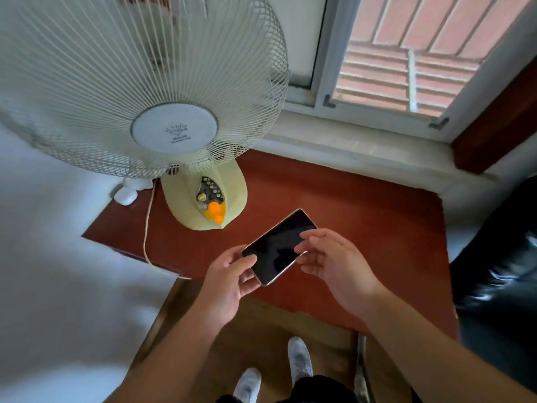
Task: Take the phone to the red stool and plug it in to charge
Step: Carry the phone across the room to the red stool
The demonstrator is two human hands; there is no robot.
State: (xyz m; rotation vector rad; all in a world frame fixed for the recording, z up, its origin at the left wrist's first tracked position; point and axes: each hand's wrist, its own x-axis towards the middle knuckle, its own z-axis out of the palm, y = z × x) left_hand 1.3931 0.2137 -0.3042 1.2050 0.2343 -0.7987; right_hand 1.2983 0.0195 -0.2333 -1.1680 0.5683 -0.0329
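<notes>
Both hands hold the phone (278,246) at centre frame, above a red-brown table: left hand (229,279) gripping its lower corner, right hand (331,263) pinching its right edge. Carrying step, apparently. No red stool or charger shows; next, finding them.

The fan (139,82) is cut off by the top and left edges. The small print on its hub is too blurred to read. Right of the fan, a dark shiny object (499,271) runs off the right edge, too smeared to identify.
</notes>
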